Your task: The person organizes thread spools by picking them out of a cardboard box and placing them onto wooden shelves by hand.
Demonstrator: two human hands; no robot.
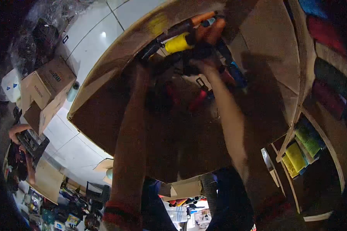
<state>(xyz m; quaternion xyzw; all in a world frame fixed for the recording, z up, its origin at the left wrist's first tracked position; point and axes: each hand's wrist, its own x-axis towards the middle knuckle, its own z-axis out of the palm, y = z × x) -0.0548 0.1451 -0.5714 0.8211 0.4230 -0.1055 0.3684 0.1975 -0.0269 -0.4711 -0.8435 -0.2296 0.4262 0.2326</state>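
Both my forearms reach down into a large open cardboard box [204, 154]. My left hand [144, 70] is in deep shadow by the box's left inner side, near a black roll-shaped item [150, 50]. My right hand [205, 66] is over dark items in the middle of the pile. Shadow and blur hide the fingers of both hands. Around them lie a yellow roll with a black end [178, 43], an orange roll [204, 18], a blue item [239, 75] and a red item [198, 101] beside a small buckle-like frame [199, 81].
Left of the box, a smaller carton [50, 88] stands on the white tiled floor [92, 34], with a pale cylinder [73, 91] beside it. Another person's arm [20, 131] shows at far left. On the right, shelves hold yellow rolls [295, 156] and a dark red bundle [325, 34].
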